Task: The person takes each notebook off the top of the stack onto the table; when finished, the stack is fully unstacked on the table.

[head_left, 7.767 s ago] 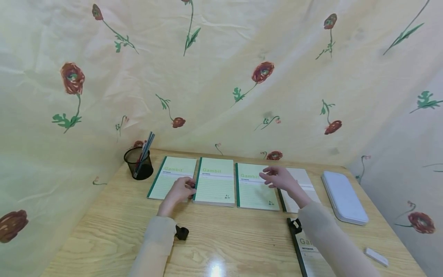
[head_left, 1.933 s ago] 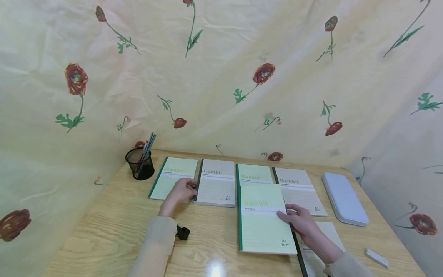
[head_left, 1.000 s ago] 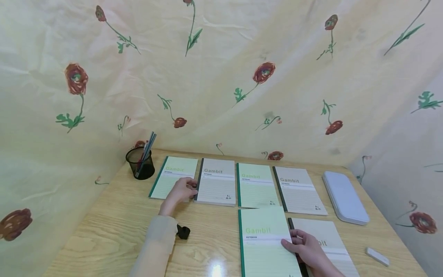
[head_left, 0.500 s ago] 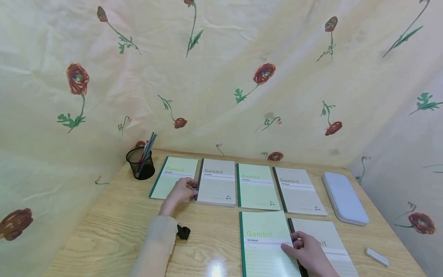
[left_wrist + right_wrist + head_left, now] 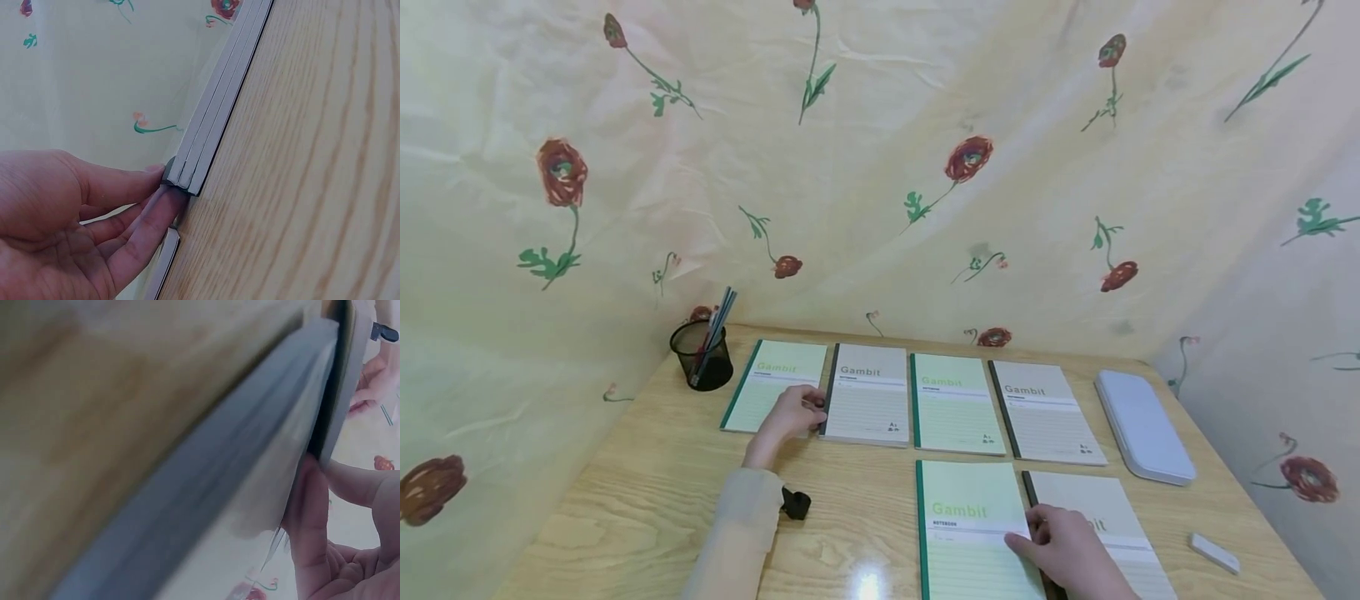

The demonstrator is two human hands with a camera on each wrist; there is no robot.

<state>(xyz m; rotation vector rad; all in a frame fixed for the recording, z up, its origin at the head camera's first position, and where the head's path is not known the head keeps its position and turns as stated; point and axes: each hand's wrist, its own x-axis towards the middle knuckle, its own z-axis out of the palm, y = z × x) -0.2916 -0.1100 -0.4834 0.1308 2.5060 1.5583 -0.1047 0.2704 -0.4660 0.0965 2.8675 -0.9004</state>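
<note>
left of the gray notebook stack point(image 5: 868, 400), past a pale green notebook point(image 5: 786, 367), stood a mesh pen cup point(image 5: 711, 373); a rounded pale case point(image 5: 1144, 425) lay well right of it. wood-grained table point(image 5: 647, 500) extended before it. the left hand point(image 5: 788, 414) pinched its dark spine; the right hand point(image 5: 1073, 552) pinched the front green notebook point(image 5: 972, 550), nearer and rightward.

"Gambit" and "NOTEBOOK" on several notebooks point(image 5: 973, 554)

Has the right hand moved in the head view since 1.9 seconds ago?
Yes: the right hand came nearer, from beyond the eraser to roughly level with it.
</note>
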